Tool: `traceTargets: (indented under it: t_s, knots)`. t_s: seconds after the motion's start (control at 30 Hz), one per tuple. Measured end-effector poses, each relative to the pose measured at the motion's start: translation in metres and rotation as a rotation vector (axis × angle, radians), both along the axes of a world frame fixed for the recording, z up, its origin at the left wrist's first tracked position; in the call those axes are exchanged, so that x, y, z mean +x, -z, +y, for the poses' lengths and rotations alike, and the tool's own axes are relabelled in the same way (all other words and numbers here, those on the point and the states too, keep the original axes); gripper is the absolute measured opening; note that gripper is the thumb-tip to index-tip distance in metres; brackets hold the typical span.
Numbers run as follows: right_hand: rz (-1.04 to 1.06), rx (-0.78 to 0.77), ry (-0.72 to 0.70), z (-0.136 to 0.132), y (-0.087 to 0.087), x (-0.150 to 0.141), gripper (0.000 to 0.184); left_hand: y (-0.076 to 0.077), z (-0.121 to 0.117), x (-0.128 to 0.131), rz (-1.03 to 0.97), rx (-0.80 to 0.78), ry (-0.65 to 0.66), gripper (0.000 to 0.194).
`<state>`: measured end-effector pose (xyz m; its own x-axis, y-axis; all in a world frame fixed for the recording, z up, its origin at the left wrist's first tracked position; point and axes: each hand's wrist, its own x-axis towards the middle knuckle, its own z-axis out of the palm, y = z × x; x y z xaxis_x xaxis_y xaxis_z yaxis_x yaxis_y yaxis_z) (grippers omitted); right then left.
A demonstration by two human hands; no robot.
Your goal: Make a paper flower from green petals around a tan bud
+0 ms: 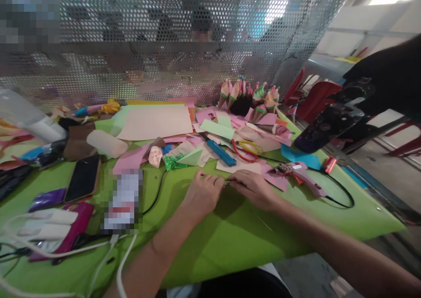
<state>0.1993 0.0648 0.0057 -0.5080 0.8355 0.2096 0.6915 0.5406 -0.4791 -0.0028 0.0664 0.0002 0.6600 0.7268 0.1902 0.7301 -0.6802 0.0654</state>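
Note:
My left hand (204,192) and my right hand (253,187) meet over the green tabletop (237,241), fingers curled and pinched. A small pale, greenish piece (226,182) shows between their fingertips; its kind is too small and covered to make out. Just beyond the hands lie a blue box cutter (222,153) and scissors (245,157) with red and yellow handles. To the right of my right hand rests a pink glue gun (305,177) on paper scraps. Crinkled green wrapping (176,162) lies beyond my left hand.
Coloured paper sheets (158,120) and several cone-shaped paper pieces (259,93) fill the back. At left are a black phone (83,179), a blurred-out device (123,201) and white cables (123,263). A dark bottle (315,129) stands right; a perforated metal screen (148,65) rises behind.

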Motion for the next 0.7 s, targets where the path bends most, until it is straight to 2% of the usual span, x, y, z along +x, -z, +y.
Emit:
traceTargets:
  t_s: [0.17,0.27,0.47,0.7]
  knots:
    - [-0.042,0.309,-0.069,0.0045,0.0013,0.0041,0.029,-0.0100,0.0002,0.0005,0.065,-0.226,-0.102,0.017]
    - [-0.143,0.431,-0.142,0.0081,0.0036,0.0065,0.028,-0.0110,-0.0010,0.0005,0.040,-0.269,-0.106,0.020]
    - [-0.306,0.455,-0.133,0.0098,0.0094,0.0046,0.033,-0.0080,-0.0018,0.0013,0.055,-0.235,-0.078,0.024]
    - [-0.211,0.414,-0.197,0.0094,0.0007,0.0084,0.030,-0.0084,-0.0014,-0.0014,0.026,-0.207,-0.069,0.023]
